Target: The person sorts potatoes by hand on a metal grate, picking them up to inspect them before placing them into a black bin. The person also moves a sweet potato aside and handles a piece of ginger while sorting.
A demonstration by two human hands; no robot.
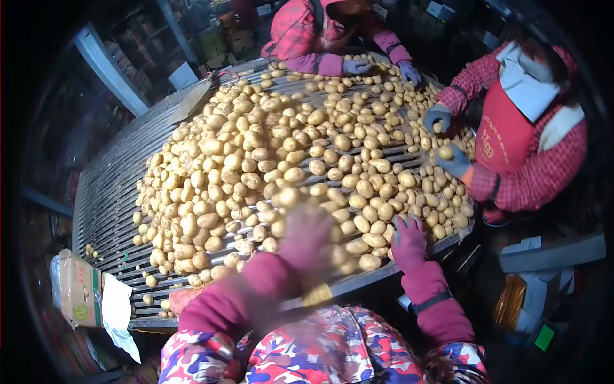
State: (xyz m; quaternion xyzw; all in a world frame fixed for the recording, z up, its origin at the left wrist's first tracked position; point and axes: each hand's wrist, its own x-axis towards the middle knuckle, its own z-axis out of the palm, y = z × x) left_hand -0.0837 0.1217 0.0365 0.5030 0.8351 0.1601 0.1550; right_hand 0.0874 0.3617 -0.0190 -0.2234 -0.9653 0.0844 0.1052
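Note:
A heap of pale yellow potatoes [268, 160] covers a slatted metal sorting table [109, 192]. My left hand [306, 237], in a maroon glove, is blurred with motion above the near potatoes; a potato [288, 195] appears at its fingertips, and whether it is gripped is unclear. My right hand [408, 240], also gloved in maroon, rests palm down on potatoes near the table's front right edge, fingers spread.
Two other people sort at the table: one at the far end with blue gloves [357, 66], one at the right in a red apron [505, 128] holding a potato [446, 152]. A cardboard box [78, 288] sits at the left front. Boxes lie at the right [550, 253].

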